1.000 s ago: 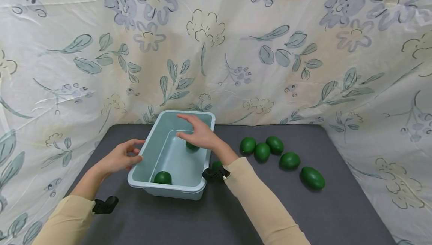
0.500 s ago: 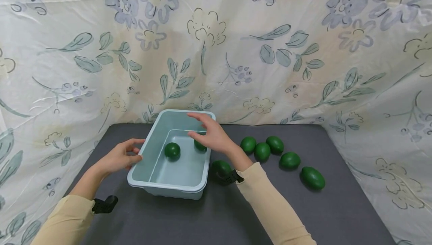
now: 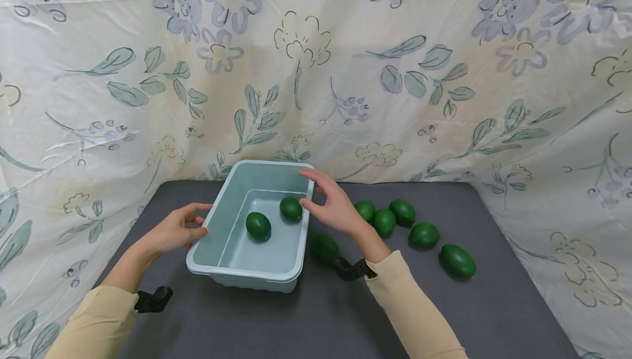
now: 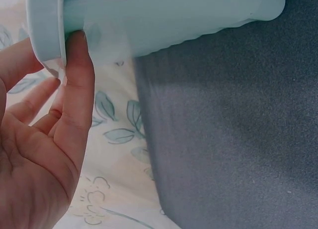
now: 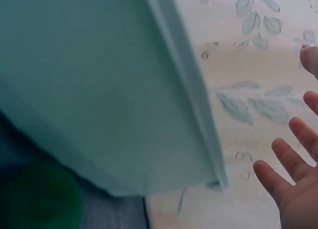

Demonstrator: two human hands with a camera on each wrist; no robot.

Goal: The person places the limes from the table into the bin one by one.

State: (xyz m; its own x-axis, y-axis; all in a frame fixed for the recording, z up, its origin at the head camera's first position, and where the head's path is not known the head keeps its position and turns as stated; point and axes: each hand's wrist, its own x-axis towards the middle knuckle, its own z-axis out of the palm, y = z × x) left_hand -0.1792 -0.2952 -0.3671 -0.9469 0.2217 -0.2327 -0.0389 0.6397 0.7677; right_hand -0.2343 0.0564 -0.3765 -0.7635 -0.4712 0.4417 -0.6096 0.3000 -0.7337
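A pale blue plastic basin (image 3: 247,278) stands on the dark table, left of centre. My left hand (image 3: 174,229) holds its left rim; in the left wrist view, the thumb and fingers (image 4: 79,80) lie on both sides of the lip. Two dark green avocados lie inside: one avocado (image 3: 258,226) near the middle, another avocado (image 3: 291,209) by the right wall. My right hand (image 3: 332,203) is over the basin's right rim, fingers spread and holding nothing. Below its wrist, a third avocado (image 3: 325,248) lies on the table, partly covered by the black wrist strap (image 3: 353,269).
Several more avocados lie on the grey table (image 3: 395,304) right of the basin, including an avocado (image 3: 423,235) and, farthest right, a larger avocado (image 3: 457,261). A floral cloth (image 3: 316,73) hangs behind the table and at both sides.
My right hand has moved right, from above the basin's inside to its right rim. One avocado has rolled from the near end to the middle; the other has shifted right. The left hand stays still.
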